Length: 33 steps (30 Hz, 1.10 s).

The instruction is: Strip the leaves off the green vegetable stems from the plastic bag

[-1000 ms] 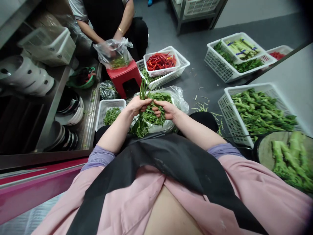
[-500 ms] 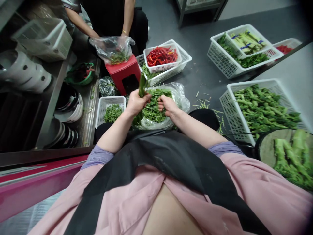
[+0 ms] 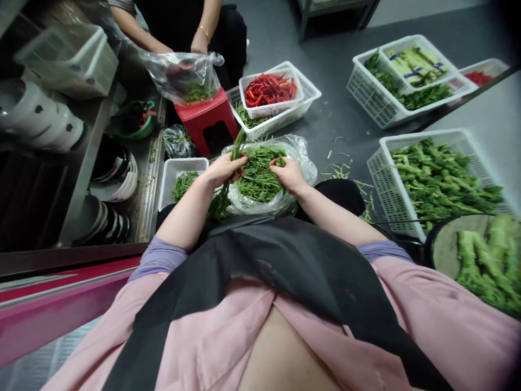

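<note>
That left hand is clutching stems while the right hand is pinching greens; using gentle fingers should be avoiding bruises.

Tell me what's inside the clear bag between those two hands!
Inside the clear bag is a pile of thin green stems. The pile covers the bag's bottom, so whatever lies underneath can't be seen.

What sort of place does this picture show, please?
Most likely the preparation area of a commercial kitchen: perforated white baskets hold red chillies and green vegetables, a metal shelf holds stacked containers, and a black apron is being worn.
</note>
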Available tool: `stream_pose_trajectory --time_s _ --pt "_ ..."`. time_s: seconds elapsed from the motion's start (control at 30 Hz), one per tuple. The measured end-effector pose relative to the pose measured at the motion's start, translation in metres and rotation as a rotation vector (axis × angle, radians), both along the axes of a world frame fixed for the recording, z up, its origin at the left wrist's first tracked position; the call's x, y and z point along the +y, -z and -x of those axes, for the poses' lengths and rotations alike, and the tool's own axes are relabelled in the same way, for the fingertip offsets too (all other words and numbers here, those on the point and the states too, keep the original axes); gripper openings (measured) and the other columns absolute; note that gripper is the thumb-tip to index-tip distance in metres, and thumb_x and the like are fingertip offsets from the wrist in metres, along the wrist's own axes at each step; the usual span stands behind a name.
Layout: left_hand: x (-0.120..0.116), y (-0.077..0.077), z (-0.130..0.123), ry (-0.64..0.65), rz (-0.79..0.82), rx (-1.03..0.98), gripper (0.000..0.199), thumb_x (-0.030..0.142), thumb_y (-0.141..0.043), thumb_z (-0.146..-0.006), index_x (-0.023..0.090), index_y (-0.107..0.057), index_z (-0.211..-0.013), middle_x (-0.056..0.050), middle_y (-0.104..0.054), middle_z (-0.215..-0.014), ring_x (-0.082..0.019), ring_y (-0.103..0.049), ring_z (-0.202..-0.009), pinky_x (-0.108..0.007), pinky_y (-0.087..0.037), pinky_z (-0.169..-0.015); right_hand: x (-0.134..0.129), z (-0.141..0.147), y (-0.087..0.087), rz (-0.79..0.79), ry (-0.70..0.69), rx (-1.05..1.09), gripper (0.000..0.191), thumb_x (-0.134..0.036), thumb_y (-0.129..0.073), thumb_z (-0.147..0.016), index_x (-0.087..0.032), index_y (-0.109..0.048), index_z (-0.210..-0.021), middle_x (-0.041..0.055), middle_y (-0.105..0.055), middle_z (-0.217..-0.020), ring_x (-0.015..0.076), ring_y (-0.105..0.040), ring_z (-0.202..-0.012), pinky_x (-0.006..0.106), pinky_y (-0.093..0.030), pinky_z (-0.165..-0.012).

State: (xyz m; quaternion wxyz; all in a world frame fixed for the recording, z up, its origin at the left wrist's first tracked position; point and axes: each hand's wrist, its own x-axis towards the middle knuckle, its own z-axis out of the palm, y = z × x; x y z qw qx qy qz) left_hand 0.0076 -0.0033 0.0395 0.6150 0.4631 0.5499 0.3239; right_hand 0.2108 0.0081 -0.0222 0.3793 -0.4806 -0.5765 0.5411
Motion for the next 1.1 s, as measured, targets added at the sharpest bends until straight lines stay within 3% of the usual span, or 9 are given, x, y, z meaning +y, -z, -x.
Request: stream_pose_trajectory --time_s 0.1,0.23,0.37,0.47,0.57,0.7,0.83,1.0,1.1 --pt "0.002 -0.027 0.011 -0.071 -0.038 -0.166 0.030 0.039 -0.072 -0.078 0.014 -0.060 -0.090 0.000 -0.059 -0.058 -0.008 -0.050 -0.039 -0.016 -0.033 -0.036 -0.010 0.010 -0.011 0.073 0.002 0.048 0.024 -0.034 -0.064 -0.074 -0.014 -0.059 -0.087 -0.0072 -0.038 -0.048 0.0066 -0.033 -0.040 0.022 -0.024 -0.040" --pt "0.003 -0.047 0.016 -0.218 -0.057 -0.360 0.026 0.038 -0.066 -0.084 0.014 -0.061 -0.092 0.000 -0.062 -0.069 -0.009 -0.063 -0.060 -0.019 -0.051 -0.057 -0.021 0.029 -0.034 0.063 -0.229 0.092 0.032 -0.035 -0.065 -0.073 -0.011 -0.065 -0.095 -0.0087 -0.038 -0.046 0.0054 -0.031 -0.040 0.021 -0.021 -0.042" --pt "0.002 -0.041 0.008 -0.289 -0.093 -0.475 0.021 0.036 -0.066 -0.085 0.015 -0.063 -0.089 0.003 -0.055 -0.062 -0.007 -0.056 -0.054 -0.020 -0.051 -0.059 -0.023 0.044 -0.052 0.054 -0.351 0.160 0.040 -0.038 -0.066 -0.074 -0.010 -0.065 -0.103 -0.0106 -0.034 -0.044 0.0049 -0.027 -0.041 0.021 -0.019 -0.043" --pt "0.002 -0.033 0.000 -0.306 -0.131 -0.436 0.022 0.037 -0.069 -0.082 0.016 -0.066 -0.088 0.005 -0.048 -0.055 -0.007 -0.050 -0.048 -0.020 -0.049 -0.053 -0.022 0.052 -0.057 0.019 -0.280 0.194 0.037 -0.039 -0.068 -0.073 -0.010 -0.063 -0.096 -0.0093 -0.038 -0.047 0.0053 -0.032 -0.044 0.021 -0.024 -0.046" --pt "0.000 -0.029 -0.004 -0.288 -0.186 -0.349 0.024 0.037 -0.072 -0.079 0.015 -0.067 -0.085 0.005 -0.046 -0.052 -0.007 -0.049 -0.048 -0.020 -0.047 -0.051 -0.021 0.056 -0.056 -0.037 -0.203 0.184 0.035 -0.038 -0.070 -0.071 -0.010 -0.062 -0.090 -0.0067 -0.044 -0.053 0.0066 -0.039 -0.050 0.021 -0.030 -0.050" --pt "-0.006 -0.035 -0.002 -0.232 -0.271 -0.247 0.024 0.036 -0.076 -0.075 0.014 -0.067 -0.080 0.003 -0.048 -0.054 -0.006 -0.047 -0.045 -0.018 -0.041 -0.046 -0.013 0.053 -0.052 -0.027 -0.238 0.167 0.033 -0.038 -0.069 -0.070 -0.010 -0.062 -0.087 -0.0056 -0.046 -0.055 0.0069 -0.041 -0.052 0.021 -0.033 -0.052" --pt "-0.010 -0.043 0.001 -0.238 -0.296 -0.195 0.024 0.035 -0.077 -0.074 0.014 -0.066 -0.079 0.004 -0.047 -0.054 -0.003 -0.038 -0.039 -0.016 -0.031 -0.038 0.002 0.042 -0.053 -0.083 -0.068 0.198 0.027 -0.037 -0.068 -0.072 -0.013 -0.059 -0.081 -0.0062 -0.044 -0.055 0.0067 -0.040 -0.051 0.020 -0.033 -0.050" --pt "-0.009 -0.039 -0.009 -0.256 -0.285 -0.183 0.023 0.032 -0.079 -0.072 0.013 -0.066 -0.077 0.004 -0.049 -0.053 -0.002 -0.035 -0.036 -0.017 -0.026 -0.035 -0.001 0.046 -0.056 -0.108 -0.219 0.227 0.034 -0.042 -0.070 -0.072 -0.014 -0.060 -0.089 -0.0055 -0.046 -0.056 0.0095 -0.047 -0.055 0.022 -0.040 -0.053" --pt "-0.007 -0.034 -0.014 -0.278 -0.294 -0.200 0.020 0.030 -0.077 -0.073 0.014 -0.067 -0.080 0.002 -0.054 -0.055 -0.003 -0.040 -0.038 -0.017 -0.031 -0.037 -0.004 0.051 -0.049 -0.141 -0.130 0.228 0.036 -0.046 -0.070 -0.073 -0.015 -0.059 -0.087 -0.0033 -0.051 -0.060 0.0114 -0.051 -0.060 0.024 -0.043 -0.058"
